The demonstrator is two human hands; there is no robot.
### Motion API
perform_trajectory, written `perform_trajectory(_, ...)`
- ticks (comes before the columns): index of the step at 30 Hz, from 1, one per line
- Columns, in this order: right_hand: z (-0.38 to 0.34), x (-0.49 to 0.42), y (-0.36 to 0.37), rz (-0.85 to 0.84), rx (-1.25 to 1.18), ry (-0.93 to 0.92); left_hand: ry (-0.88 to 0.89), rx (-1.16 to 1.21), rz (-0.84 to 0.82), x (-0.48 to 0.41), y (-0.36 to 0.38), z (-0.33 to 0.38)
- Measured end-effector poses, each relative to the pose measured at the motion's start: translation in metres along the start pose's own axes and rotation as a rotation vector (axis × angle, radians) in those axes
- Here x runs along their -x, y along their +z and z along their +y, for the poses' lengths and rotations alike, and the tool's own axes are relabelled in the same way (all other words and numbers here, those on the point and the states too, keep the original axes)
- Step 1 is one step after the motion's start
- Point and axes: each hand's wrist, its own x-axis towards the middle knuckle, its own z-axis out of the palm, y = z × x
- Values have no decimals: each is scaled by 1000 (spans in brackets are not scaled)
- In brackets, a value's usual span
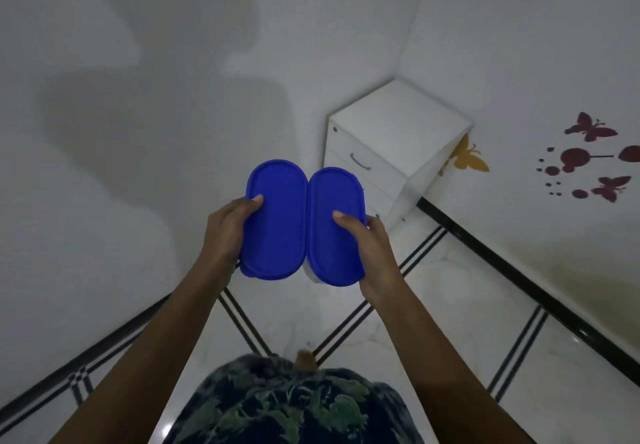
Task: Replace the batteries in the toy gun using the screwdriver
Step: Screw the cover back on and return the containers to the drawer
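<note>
Head view, left to right. The left hand (232,228) grips the outer long edge of the left blue-lidded container (275,218), thumb pressed flat on the lid and the remaining fingers wrapped out of sight beneath. This oval box is held in the air at chest height, its long axis running away from the person, far end toward the wall. Its inner edge touches the right blue-lidded container (334,227), which lies parallel with the same long axis; a strip of pale body shows under its near end. The right hand (374,253) clamps this second box from the outer side, thumb on the lid, other fingers hidden below. Neither lid carries readable writing or a brand mark. The toy gun, screwdriver and batteries cannot be seen. Beyond stands a white drawer cabinet (398,142) in the corner, and farther right butterfly wall stickers (588,159). Below lies a white tiled floor (450,305) with black lines.
</note>
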Motion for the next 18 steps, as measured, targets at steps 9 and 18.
perform_trajectory(9, -59, -147, 15, 88, -151, 87, -48, -69, -186, -173, 74, 41)
perform_trajectory(18, -91, -299, 19, 182, -312, 146, -85, -233, -442, -364, 152, 51)
